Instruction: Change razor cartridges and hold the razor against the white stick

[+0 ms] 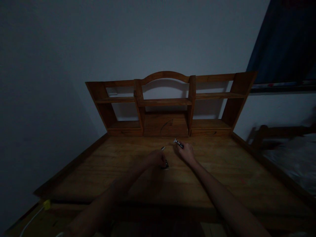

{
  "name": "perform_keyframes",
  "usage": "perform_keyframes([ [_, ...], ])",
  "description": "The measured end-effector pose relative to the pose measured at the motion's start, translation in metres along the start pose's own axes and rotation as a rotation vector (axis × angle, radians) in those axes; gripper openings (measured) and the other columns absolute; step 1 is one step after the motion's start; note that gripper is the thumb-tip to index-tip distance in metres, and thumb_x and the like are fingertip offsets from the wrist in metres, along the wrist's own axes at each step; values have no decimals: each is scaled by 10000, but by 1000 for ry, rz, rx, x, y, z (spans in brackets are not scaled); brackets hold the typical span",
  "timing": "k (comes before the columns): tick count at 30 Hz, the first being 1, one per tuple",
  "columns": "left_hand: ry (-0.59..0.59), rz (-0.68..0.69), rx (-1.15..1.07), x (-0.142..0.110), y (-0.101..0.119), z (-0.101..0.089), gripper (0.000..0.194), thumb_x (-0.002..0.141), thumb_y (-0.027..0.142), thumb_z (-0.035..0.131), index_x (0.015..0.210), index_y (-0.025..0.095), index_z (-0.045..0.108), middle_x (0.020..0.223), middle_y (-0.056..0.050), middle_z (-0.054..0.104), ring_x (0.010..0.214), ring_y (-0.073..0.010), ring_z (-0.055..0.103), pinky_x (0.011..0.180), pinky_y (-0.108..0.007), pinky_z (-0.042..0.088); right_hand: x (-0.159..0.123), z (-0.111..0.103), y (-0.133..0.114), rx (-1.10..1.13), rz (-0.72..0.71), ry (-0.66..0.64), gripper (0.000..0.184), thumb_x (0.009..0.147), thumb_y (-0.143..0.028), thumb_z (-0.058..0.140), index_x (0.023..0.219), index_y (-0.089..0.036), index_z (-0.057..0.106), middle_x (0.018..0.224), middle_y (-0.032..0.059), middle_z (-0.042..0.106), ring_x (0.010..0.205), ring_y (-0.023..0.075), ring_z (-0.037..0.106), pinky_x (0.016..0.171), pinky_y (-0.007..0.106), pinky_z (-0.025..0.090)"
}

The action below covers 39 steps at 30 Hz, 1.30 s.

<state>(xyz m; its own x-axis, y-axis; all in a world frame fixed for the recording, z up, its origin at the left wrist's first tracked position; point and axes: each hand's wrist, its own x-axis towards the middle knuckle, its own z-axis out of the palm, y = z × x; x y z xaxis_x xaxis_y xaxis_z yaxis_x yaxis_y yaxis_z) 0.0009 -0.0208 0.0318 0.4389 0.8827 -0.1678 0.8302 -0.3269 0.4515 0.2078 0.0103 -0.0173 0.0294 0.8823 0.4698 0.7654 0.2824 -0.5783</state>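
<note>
My right hand (187, 152) is closed around the black handle of a small tool (178, 143) with a shiny silver head pointing up and left; its exact kind is too small and dark to make out. Just to the left and nearer to me, my left hand (158, 158) is closed low over the desk. A small white-tipped piece (163, 148) sticks out above its fingers, and a small dark object (166, 164) shows below them near the desktop. Whether these two are one thing is hidden by the fingers. The hands are apart.
The wooden desktop (98, 171) has raised side edges. Behind it stands a wooden shelf unit (166, 102) with small drawers, against a pale wall. A white cable with a yellow piece (46, 204) lies at the front left. A dark curtain (286, 42) hangs at right. The light is dim.
</note>
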Motion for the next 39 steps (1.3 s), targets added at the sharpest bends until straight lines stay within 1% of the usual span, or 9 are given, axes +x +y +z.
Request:
perform_keyframes([
  [6,30,-12,76,8,5,1,104,461,183,772,525,217,697,543,-1,652,560,-164,600,529,-217,406,0,0,-1,3,-9,-6,315,880,-375,493,816,-177,730,719,95,709,637,196,617,539,259,277],
  [13,42,-33,160,21,-7,7,204,428,233,814,568,202,669,626,-16,666,625,-185,611,575,-233,429,-1,0,-1,11,-2,-25,321,875,-391,491,818,-181,727,678,90,692,601,195,600,519,266,258],
  [19,50,-45,75,18,-8,6,266,387,243,841,603,215,687,624,12,667,611,-166,601,541,-206,405,-1,-2,-1,50,-21,-8,299,869,-358,483,807,-170,708,691,86,681,621,189,598,545,263,285],
  [22,95,-52,30,10,-10,-1,212,483,294,816,646,210,709,649,8,685,608,-158,597,535,-208,395,0,-2,-1,102,-19,15,287,869,-382,477,809,-178,671,688,58,658,616,169,579,551,250,295],
  [25,168,-66,22,3,-21,-14,171,685,356,688,700,188,718,683,-19,692,622,-156,597,548,-219,383,2,-1,1,97,11,40,255,848,-388,492,766,-183,618,642,29,611,589,154,539,542,243,285],
  [29,306,-186,114,-4,-44,-26,282,693,432,689,811,176,703,785,-48,701,715,-173,612,585,-224,375,4,3,3,114,24,41,212,828,-383,500,762,-193,567,636,6,577,588,145,515,546,235,286],
  [32,324,-244,150,-7,-55,-24,323,663,427,715,869,180,681,844,-53,699,754,-183,617,601,-223,375,2,6,2,143,8,26,174,816,-362,505,778,-197,548,649,-1,570,605,145,513,560,232,298],
  [35,292,-259,138,-7,-58,-14,232,687,374,686,803,175,664,787,-53,682,714,-188,613,594,-236,373,-2,6,0,164,12,26,153,821,-332,488,819,-196,558,668,3,578,616,150,517,570,233,314],
  [39,316,-218,100,1,-60,-2,134,733,298,633,797,180,632,805,-53,671,763,-195,615,627,-245,388,-4,2,-1,221,-6,53,260,891,-385,430,901,-185,597,729,30,620,657,171,560,602,242,363],
])
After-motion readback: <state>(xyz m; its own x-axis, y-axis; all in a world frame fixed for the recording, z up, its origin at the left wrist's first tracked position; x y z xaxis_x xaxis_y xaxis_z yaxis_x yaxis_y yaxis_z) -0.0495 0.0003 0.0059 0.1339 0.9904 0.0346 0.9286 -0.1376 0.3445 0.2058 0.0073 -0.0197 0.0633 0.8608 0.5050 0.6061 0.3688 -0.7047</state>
